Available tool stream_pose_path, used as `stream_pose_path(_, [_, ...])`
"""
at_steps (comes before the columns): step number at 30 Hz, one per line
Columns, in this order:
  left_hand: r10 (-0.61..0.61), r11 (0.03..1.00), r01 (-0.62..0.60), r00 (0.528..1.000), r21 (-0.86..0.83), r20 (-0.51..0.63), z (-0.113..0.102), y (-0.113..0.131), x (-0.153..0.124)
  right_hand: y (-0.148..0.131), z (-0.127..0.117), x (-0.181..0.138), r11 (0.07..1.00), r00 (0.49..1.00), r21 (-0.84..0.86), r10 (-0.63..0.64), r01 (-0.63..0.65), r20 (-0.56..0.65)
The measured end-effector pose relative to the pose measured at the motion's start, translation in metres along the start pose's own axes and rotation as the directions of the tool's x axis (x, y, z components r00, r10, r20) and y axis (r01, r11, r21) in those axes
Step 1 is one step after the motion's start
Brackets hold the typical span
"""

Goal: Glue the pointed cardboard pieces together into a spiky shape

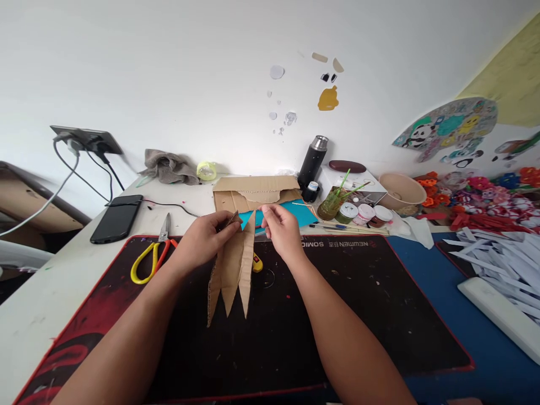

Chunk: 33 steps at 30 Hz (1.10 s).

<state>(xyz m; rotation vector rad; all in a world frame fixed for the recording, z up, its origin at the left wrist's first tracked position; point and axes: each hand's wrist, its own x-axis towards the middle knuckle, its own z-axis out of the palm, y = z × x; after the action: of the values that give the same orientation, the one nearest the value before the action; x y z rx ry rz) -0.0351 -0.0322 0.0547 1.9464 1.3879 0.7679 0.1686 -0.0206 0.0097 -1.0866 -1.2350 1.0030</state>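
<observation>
Above the black desk mat (pixel 358 315), my left hand (pixel 206 239) is closed on the top of several long pointed cardboard strips (pixel 231 270) that hang down with their tips toward me. My right hand (pixel 280 228) is held beside them at the top right, its fingers pinched near the edge of the outermost strip. Whether it grips the strip or something small I cannot make out. Behind the hands lie a flat piece of cardboard (pixel 255 191) and a teal sheet (pixel 301 212).
Yellow-handled scissors (pixel 152 253) and a black phone (pixel 117 218) lie at the left. A black flask (pixel 313 160), paint jars (pixel 363 214), a jar of brushes (pixel 333 202) and a beige bowl (pixel 400 191) stand at the back right. White paper strips (pixel 502 259) are piled at the right.
</observation>
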Motion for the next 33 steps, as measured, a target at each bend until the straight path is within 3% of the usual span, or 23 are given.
stream_pose_path(6, [0.021,1.0,-0.02,1.0,-0.017,0.007,0.0021,-0.0018,0.0004,0.006,0.0047,-0.0018,0.997,0.999,-0.083,-0.007,0.011,0.046])
stream_pose_path(14, [0.039,0.999,-0.037,0.997,-0.036,0.06,0.0049,-0.0036,0.0014,0.0047,0.0042,-0.0033,0.987,0.999,-0.154,-0.03,0.032,0.016])
stream_pose_path(18, [0.025,0.998,-0.023,0.999,-0.064,0.029,0.0051,-0.0052,0.0011,0.0016,0.0044,-0.0046,0.983,0.998,-0.176,-0.056,0.055,-0.001])
stream_pose_path(24, [0.017,0.999,-0.016,1.0,-0.045,0.021,0.0057,-0.0062,0.0025,0.0002,0.0049,-0.0044,0.99,0.999,-0.131,-0.046,0.048,0.02])
stream_pose_path(29, [-0.04,0.996,0.035,0.997,-0.085,-0.06,0.0041,-0.0044,0.0017,-0.0001,0.0042,-0.0037,1.0,0.999,0.001,0.0,-0.001,0.039])
stream_pose_path(33, [-0.062,0.989,0.049,0.994,-0.138,-0.092,0.0043,-0.0058,0.0019,0.0005,0.0051,-0.0057,0.999,0.999,-0.049,-0.008,0.01,0.052])
